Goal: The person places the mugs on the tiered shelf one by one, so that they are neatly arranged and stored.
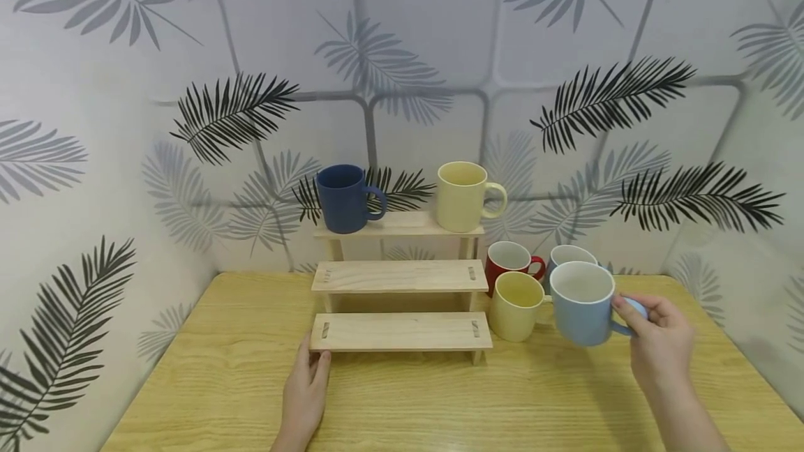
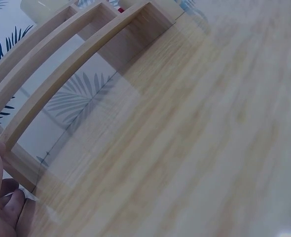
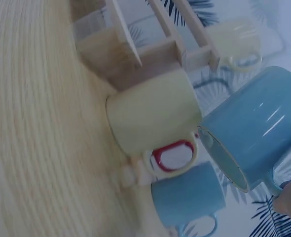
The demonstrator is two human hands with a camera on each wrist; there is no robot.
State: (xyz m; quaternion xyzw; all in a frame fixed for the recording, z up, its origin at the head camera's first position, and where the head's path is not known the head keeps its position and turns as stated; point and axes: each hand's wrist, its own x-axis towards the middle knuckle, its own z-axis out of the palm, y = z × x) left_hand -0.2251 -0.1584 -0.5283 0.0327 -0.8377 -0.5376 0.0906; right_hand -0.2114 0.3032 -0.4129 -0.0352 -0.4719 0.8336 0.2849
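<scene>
My right hand [image 1: 662, 337] holds a light blue mug [image 1: 583, 309] by its handle, thumb on top. In the right wrist view this mug [image 3: 264, 118] is up off the table, its base towards the camera. My left hand [image 1: 306, 386] grips the left end of the lowest step of a three-step wooden rack [image 1: 402, 332], thumb at the front edge; in the left wrist view its fingers [image 2: 10, 207] curl beside the rack's leg. A dark blue mug [image 1: 341, 201] and a cream mug [image 1: 461, 197] stand on the top step.
Right of the rack, on the wooden table [image 1: 207, 375], a pale yellow mug [image 1: 515, 312] stands in front of a red mug [image 1: 496, 274]. Another blue mug [image 1: 568, 254] is partly hidden behind the held one. Leaf-patterned walls [image 1: 408, 54] enclose the back and sides.
</scene>
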